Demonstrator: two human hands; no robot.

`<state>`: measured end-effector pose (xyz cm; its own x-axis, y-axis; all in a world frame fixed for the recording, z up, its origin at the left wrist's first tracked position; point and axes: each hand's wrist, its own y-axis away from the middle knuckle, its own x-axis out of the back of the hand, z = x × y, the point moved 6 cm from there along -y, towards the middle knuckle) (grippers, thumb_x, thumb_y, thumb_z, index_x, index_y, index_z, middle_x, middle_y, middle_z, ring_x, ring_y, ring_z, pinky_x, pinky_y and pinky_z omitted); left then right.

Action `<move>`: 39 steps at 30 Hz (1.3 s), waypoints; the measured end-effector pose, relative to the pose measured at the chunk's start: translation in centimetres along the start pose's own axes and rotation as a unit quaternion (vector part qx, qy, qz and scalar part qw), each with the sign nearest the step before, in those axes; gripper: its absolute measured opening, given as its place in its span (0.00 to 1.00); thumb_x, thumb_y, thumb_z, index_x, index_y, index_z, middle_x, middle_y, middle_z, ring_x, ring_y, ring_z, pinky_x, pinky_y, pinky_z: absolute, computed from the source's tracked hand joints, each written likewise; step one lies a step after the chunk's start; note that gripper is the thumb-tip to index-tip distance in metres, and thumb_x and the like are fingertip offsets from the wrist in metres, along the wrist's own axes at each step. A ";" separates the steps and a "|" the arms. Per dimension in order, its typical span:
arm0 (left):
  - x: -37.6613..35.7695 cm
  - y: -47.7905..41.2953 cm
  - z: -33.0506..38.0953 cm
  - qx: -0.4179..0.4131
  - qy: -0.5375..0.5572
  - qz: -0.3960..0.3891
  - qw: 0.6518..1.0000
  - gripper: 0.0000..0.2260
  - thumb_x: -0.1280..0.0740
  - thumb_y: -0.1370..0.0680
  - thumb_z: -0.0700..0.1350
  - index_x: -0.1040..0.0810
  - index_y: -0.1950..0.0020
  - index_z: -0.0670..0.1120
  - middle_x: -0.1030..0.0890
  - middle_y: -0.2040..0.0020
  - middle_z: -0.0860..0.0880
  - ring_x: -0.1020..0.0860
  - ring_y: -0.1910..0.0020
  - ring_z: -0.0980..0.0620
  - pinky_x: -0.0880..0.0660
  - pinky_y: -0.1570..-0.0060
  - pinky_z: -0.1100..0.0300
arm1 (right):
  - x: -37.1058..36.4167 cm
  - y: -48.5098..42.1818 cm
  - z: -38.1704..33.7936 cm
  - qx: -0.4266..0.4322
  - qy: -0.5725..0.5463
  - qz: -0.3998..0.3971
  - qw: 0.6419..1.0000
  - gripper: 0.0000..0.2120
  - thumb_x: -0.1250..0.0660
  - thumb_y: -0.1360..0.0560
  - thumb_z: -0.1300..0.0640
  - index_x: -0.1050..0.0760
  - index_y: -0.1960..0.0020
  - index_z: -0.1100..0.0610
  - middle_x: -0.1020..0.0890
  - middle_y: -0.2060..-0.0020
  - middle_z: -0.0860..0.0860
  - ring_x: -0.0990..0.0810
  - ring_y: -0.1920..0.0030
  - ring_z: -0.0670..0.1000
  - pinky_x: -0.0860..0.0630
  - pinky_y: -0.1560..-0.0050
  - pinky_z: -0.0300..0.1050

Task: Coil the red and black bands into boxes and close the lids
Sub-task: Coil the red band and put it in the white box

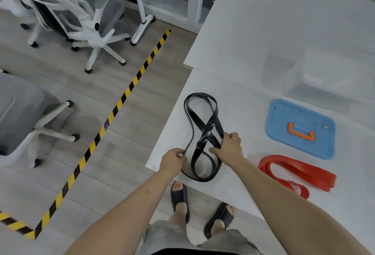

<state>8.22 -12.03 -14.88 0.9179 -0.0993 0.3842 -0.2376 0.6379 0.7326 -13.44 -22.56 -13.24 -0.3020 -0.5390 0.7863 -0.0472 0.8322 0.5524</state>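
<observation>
The black band (205, 125) lies twisted into a figure-eight near the left corner of the white table (253, 31). My left hand (173, 160) pinches its left strand at the table's edge. My right hand (229, 145) grips the strands just below the crossing. The red band (294, 170) lies folded flat on the table to the right, untouched. A blue lid (300, 129) with an orange handle rests flat behind the red band. A clear plastic box (324, 76) stands open further back, blurred.
Two grey office chairs (81, 17) stand on the floor to the left, beyond a yellow-and-black tape line (121, 100). The table's front-left corner (149, 165) is right by my left hand. My feet in dark slippers show under the table edge.
</observation>
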 end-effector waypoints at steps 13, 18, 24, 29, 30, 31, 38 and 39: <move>-4.8 1.4 1.6 0.059 0.218 -0.093 0.970 0.13 0.39 0.17 0.33 0.25 0.33 0.39 0.18 0.46 0.38 0.18 0.54 0.45 0.16 0.52 0.53 | 1.0 4.8 1.9 0.050 -0.140 0.025 0.989 0.07 0.32 0.19 0.54 0.19 0.44 0.55 0.21 0.52 0.54 0.21 0.50 0.57 0.29 0.52 0.47; -4.1 1.5 1.1 0.090 0.242 -0.087 0.962 0.15 0.42 0.15 0.36 0.26 0.29 0.40 0.17 0.41 0.38 0.16 0.51 0.44 0.17 0.49 0.52 | -1.7 5.5 1.6 0.027 -0.098 0.004 0.995 0.28 0.30 0.28 0.31 0.26 0.41 0.53 0.24 0.44 0.53 0.24 0.42 0.56 0.24 0.41 0.51; -2.2 1.1 0.0 0.057 0.152 -0.055 0.985 0.16 0.44 0.15 0.41 0.27 0.29 0.47 0.16 0.40 0.44 0.17 0.47 0.45 0.20 0.43 0.48 | -3.2 6.1 -1.4 -0.035 0.016 0.039 0.999 0.63 0.32 0.41 0.18 0.43 0.21 0.59 0.30 0.28 0.55 0.29 0.29 0.59 0.29 0.30 0.56; -1.2 1.2 -0.6 0.022 0.088 -0.047 0.995 0.15 0.41 0.17 0.42 0.26 0.30 0.48 0.17 0.46 0.45 0.19 0.51 0.48 0.21 0.47 0.53 | -3.9 5.9 -3.2 -0.020 0.087 0.042 0.995 0.42 0.26 0.33 0.38 0.38 0.29 0.59 0.28 0.34 0.55 0.27 0.34 0.58 0.26 0.39 0.54; -1.0 1.2 -0.6 0.017 0.078 -0.042 0.996 0.16 0.41 0.17 0.42 0.26 0.30 0.49 0.17 0.45 0.45 0.19 0.50 0.47 0.21 0.44 0.51 | -3.9 5.9 -3.4 -0.013 0.084 0.040 0.996 0.36 0.27 0.31 0.45 0.37 0.31 0.58 0.27 0.35 0.55 0.27 0.35 0.58 0.26 0.41 0.53; -0.8 1.1 -0.7 0.016 0.072 -0.036 0.997 0.16 0.41 0.17 0.42 0.25 0.30 0.49 0.18 0.44 0.45 0.19 0.48 0.47 0.21 0.41 0.50 | -4.0 6.0 -3.4 -0.009 0.081 0.041 0.996 0.33 0.27 0.31 0.48 0.37 0.32 0.58 0.27 0.36 0.55 0.27 0.36 0.58 0.26 0.42 0.52; 0.7 1.7 -0.7 0.007 0.036 -0.004 0.999 0.15 0.41 0.17 0.41 0.24 0.33 0.50 0.19 0.40 0.45 0.21 0.46 0.46 0.21 0.42 0.52 | -4.5 6.1 -3.0 0.002 0.065 0.042 0.997 0.27 0.27 0.24 0.49 0.33 0.32 0.59 0.25 0.38 0.55 0.23 0.37 0.57 0.23 0.42 0.51; 0.8 1.9 -0.5 -0.004 0.025 0.000 1.000 0.15 0.42 0.16 0.41 0.24 0.32 0.49 0.20 0.40 0.45 0.22 0.47 0.46 0.23 0.45 0.55 | -4.2 5.9 -2.7 0.003 0.048 0.037 0.998 0.22 0.30 0.23 0.54 0.32 0.34 0.59 0.24 0.39 0.56 0.23 0.39 0.58 0.22 0.44 0.51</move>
<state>8.69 -10.53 -13.41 0.9326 -0.0616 0.3557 -0.2351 0.6440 0.7280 -9.85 -15.76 -12.55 -0.2118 -0.4853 0.8483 -0.0344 0.8712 0.4897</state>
